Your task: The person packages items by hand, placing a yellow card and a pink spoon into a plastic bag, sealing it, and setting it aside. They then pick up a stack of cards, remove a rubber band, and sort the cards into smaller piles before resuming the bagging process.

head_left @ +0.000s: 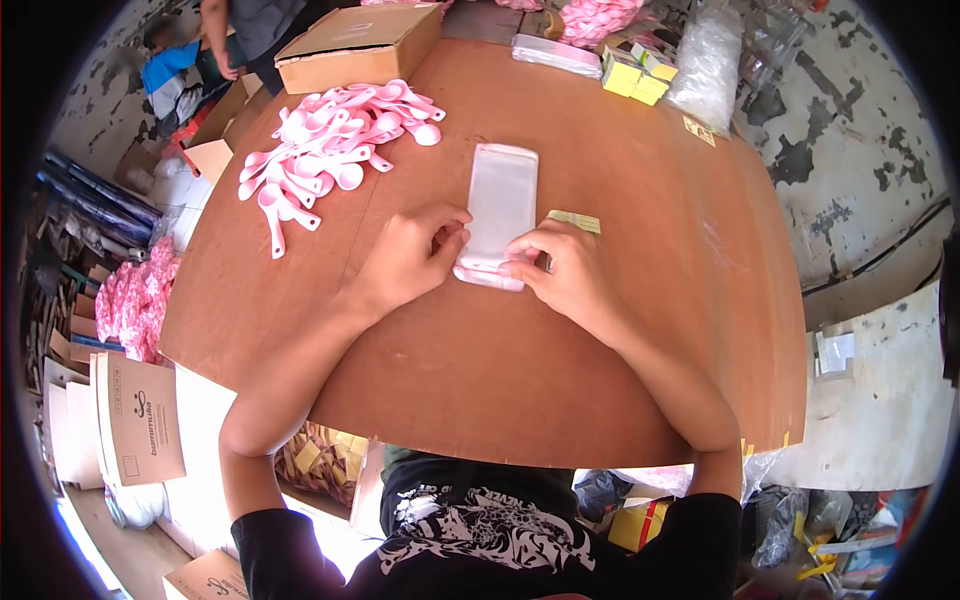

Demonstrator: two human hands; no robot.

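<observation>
A stack of clear plastic bags (503,195) lies lengthwise on the brown table in front of me. My left hand (415,250) is at the stack's left edge, its fingers curled and the thumb against them; whatever is between the fingertips is hidden. At the lower right corner, my right hand (560,262) pinches the edge of the bags between thumb and forefinger. A small yellow printed card stack (575,221) lies just behind my right hand, partly covered by it. Farther left is a heap of pink plastic measuring spoons (340,135).
The brown table (420,385) carries a cardboard box (358,48) at the back left. Yellow card bundles (638,75), more flat bags (557,56) and a big plastic bag roll (706,65) stand at the back right. Another person (255,35) is beyond the box.
</observation>
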